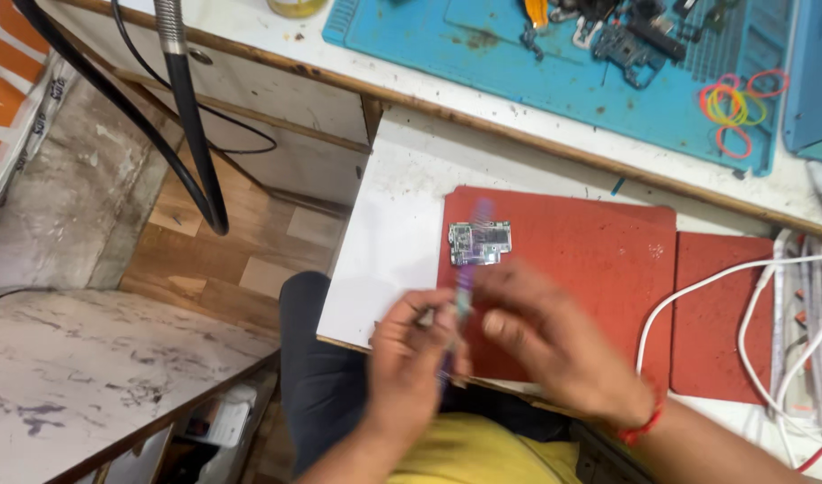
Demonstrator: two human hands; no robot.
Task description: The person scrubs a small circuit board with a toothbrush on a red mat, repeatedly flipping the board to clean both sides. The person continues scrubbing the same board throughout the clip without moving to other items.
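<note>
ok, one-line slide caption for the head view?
Both hands, left and right, grip a blurred purple tool beside a small circuit board on a red mat.

**Colours on the bench**

Circuit board (479, 243): grey-green, flecked with silver. Mat (599, 269) beneath it: brick red, lightly speckled. Tool (465, 296) in the hands: purple, blurred. Wrist thread (646, 425): red. Upper work mat (554, 72): turquoise, stained. Rubber bands (732, 106): orange, yellow, pink. Cables (752, 305): white. Shirt (483, 453): yellow.
</note>
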